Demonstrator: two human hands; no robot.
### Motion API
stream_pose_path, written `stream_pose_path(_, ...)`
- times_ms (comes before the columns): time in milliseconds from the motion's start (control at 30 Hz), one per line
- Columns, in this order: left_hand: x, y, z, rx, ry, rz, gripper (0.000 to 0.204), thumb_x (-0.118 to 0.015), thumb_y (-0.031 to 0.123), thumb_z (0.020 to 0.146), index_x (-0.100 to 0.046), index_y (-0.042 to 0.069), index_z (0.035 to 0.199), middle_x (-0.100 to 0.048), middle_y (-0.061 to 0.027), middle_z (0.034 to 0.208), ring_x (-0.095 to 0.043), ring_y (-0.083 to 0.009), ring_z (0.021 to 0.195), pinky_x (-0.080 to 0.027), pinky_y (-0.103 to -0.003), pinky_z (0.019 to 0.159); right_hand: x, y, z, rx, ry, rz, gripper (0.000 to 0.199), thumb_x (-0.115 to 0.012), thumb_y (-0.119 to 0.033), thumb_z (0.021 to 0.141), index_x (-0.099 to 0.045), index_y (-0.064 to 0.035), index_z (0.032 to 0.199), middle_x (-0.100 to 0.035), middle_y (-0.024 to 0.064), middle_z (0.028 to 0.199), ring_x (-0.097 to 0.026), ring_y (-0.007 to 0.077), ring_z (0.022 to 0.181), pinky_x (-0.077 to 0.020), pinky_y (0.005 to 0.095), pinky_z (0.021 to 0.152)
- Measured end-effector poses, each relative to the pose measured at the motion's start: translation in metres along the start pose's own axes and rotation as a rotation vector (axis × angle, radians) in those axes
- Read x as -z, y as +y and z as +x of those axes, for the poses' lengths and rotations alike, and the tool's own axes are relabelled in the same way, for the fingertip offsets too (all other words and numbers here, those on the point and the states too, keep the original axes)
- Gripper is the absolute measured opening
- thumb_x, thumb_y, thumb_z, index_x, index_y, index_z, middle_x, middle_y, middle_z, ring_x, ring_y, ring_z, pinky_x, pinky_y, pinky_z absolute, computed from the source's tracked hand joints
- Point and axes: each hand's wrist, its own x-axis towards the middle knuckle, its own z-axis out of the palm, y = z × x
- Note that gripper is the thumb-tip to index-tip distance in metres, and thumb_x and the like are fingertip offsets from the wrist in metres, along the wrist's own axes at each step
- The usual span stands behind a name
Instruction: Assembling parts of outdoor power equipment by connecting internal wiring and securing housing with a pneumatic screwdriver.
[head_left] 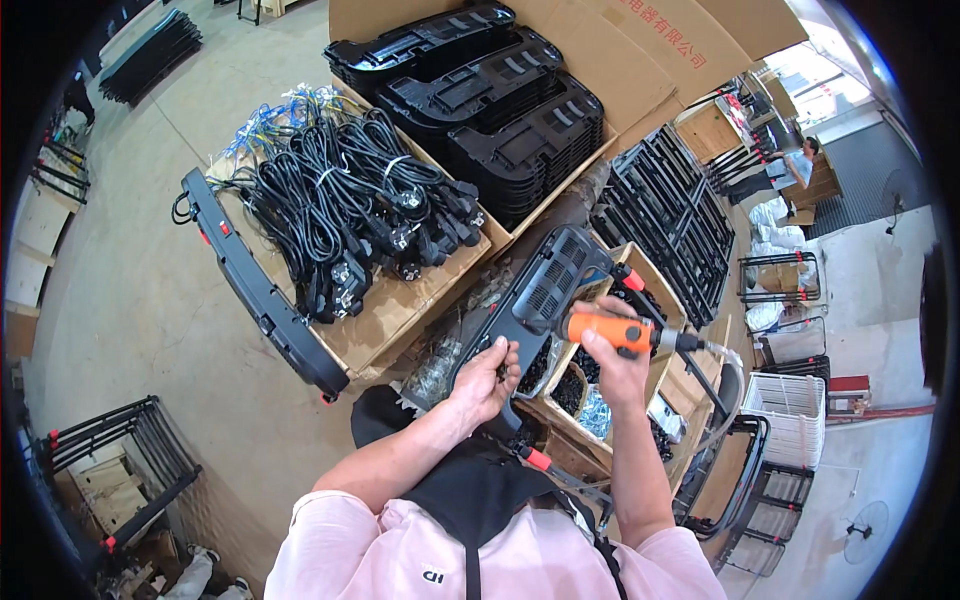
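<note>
My right hand [613, 362] is wrapped round an orange power screwdriver [603, 330], whose bit points to the right, away from the panel. My left hand [488, 380] has its fingers curled together over the near part of a dark plastic housing [545, 285] with vent slots. Whatever the left fingers pinch, if anything, is too small to make out. The housing lies slanted across the bench in front of me. Just to its right, beneath the screwdriver, a divided wooden box [655, 300] holds small black parts and a bag of silvery fasteners [595, 408].
Bundled black power cords [340, 190] fill a carton at the left, with a long dark housing [255, 290] along its edge. Stacked black plastic covers [520, 140] stand in a big carton beyond. Black metal frames [670, 220] lean at right; a person [795, 170] is farther off.
</note>
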Motion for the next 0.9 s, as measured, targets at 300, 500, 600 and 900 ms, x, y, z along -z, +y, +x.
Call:
stream_pose_path(300, -0.005, -0.008, 0.003, -0.068, -0.077, -0.081, 0.027, -0.062, 0.032, 0.108, -0.069, 0.007, 0.112, -0.066, -0.0001, 0.085, -0.066, -0.0128, 0.072, -0.060, -0.025, 0.066, 0.005, 0.025, -0.052, -0.027, 0.054, 0.095, 0.054, -0.079, -0.004, 0.089, -0.054, 0.0020, 0.137, -0.071, 0.0205, 0.128, -0.067, 0.0260, 0.122, -0.0510, 0.0411, 0.111)
stream_pose_path(500, 0.000, -0.012, -0.006, -0.060, -0.118, -0.031, 0.031, -0.058, 0.034, 0.110, -0.068, 0.006, 0.118, -0.067, -0.0001, 0.087, -0.066, -0.0130, 0.074, -0.059, -0.027, 0.068, 0.005, 0.022, -0.056, -0.039, 0.022, 0.056, 0.054, -0.080, -0.005, 0.089, -0.054, 0.0018, 0.137, -0.072, 0.0197, 0.128, -0.067, 0.0254, 0.122, -0.0507, 0.0410, 0.111)
stream_pose_path(600, 0.005, -0.017, -0.009, -0.076, -0.101, -0.032, 0.034, -0.053, 0.035, 0.112, -0.066, 0.005, 0.123, -0.068, -0.0025, 0.092, -0.066, -0.0150, 0.079, -0.058, -0.030, 0.072, -0.002, 0.026, -0.055, -0.042, -0.027, 0.014, 0.055, -0.080, -0.004, 0.089, -0.054, 0.0009, 0.138, -0.071, 0.0196, 0.130, -0.067, 0.0246, 0.121, -0.0513, 0.0407, 0.110)
stream_pose_path(900, 0.013, -0.020, -0.029, -0.076, -0.076, 0.204, 0.028, -0.040, 0.021, 0.116, -0.055, 0.003, 0.131, -0.070, -0.0116, 0.113, -0.069, -0.0211, 0.094, -0.058, -0.034, 0.084, -0.028, 0.053, -0.029, -0.033, -0.047, 0.004, 0.054, -0.079, -0.001, 0.090, -0.054, -0.0002, 0.138, -0.069, 0.0185, 0.133, -0.066, 0.0239, 0.122, -0.0531, 0.0382, 0.108)
